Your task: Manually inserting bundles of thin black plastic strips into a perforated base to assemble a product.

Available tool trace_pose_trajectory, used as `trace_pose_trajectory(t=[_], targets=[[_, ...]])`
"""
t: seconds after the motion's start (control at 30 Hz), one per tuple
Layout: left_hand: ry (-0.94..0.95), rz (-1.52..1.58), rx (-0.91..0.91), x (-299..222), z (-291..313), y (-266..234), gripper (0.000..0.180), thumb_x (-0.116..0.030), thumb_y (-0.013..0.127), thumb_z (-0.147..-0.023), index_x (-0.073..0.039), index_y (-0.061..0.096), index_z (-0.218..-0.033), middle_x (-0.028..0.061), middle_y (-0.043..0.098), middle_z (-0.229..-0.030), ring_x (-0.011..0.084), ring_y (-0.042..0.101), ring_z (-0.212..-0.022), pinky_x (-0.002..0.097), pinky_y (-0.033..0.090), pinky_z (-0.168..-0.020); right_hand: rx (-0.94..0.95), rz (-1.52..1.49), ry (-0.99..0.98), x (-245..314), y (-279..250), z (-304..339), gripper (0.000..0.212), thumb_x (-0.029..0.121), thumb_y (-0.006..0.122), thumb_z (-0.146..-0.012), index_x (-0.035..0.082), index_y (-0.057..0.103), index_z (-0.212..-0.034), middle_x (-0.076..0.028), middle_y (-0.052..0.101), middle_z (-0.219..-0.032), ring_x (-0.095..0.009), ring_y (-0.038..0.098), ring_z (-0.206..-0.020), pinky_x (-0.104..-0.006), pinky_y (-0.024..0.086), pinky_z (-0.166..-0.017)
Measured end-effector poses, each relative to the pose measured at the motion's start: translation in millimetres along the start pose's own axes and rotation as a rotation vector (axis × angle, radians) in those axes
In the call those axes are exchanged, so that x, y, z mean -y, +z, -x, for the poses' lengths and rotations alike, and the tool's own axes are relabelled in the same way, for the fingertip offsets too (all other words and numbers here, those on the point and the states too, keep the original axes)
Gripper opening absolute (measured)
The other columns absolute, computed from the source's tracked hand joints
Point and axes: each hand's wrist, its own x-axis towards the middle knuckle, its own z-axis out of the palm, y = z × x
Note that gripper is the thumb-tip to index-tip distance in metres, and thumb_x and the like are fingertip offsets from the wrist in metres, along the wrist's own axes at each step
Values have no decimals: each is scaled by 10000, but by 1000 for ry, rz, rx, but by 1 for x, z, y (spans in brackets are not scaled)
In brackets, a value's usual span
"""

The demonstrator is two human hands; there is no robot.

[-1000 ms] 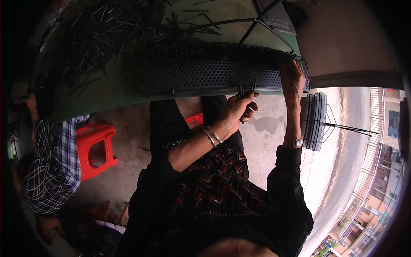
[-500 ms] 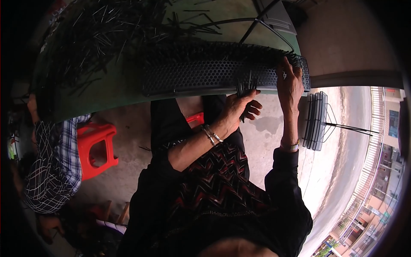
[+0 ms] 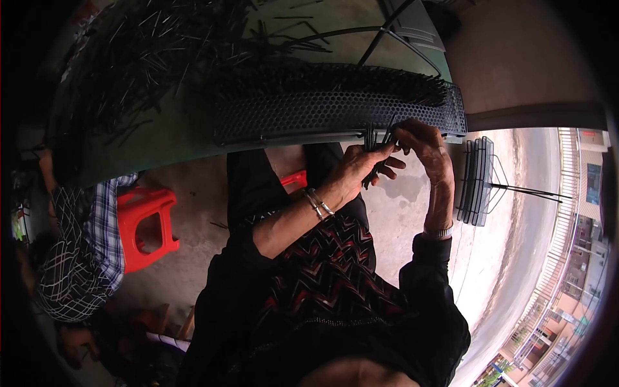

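My left hand is closed around a small bundle of thin black sticks, held upright just in front of the table's near edge. At the top of the bundle, my right hand pinches with thumb and fingertips at one of the sticks; the exact grip is partly hidden. Just beyond both hands lies a long dark panel full of round holes. Along its far side stands a dense row of black sticks, ending near the panel's right end.
A large loose pile of black sticks covers the left of the green table. Black metal rods cross behind the panel. A red stool and another person's checked sleeve are at left. A wire rack stands at right.
My right hand has come back from the row of sticks at the panel's right end to the bundle in my left hand. The left hand has barely moved.
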Motion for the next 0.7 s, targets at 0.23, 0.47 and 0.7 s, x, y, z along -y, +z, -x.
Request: trace_pose_trajectory(t=[0.23, 0.47, 0.7], targets=[[-15, -49, 0, -1, -1, -5, 280, -341, 555, -949, -125, 636, -1107, 54, 711, -959, 115, 667, -781, 199, 320, -490, 9, -54, -10, -4, 0, 0, 223, 178, 623, -884, -33, 657, -949, -63, 655, -766, -121, 609, -690, -252, 492, -632], [-44, -112, 58, -4, -6, -9, 291, -325, 549, -953, -111, 616, -1139, 49, 701, -1043, 128, 686, -812, 197, 324, -480, 13, -100, -21, 3, 0, 5, 200, 152, 609, -893, -37, 642, -952, -79, 661, -785, -141, 628, -703, -261, 504, -656], [-8, 46, 19, -5, -13, -9, 315, -354, 563, -944, -99, 607, -1123, 49, 688, -1092, 179, 673, -989, 230, 387, -537, -143, -218, -82, 9, -2, 9, 157, 118, 605, -904, -30, 634, -947, -70, 658, -819, -129, 616, -727, -266, 492, -715]])
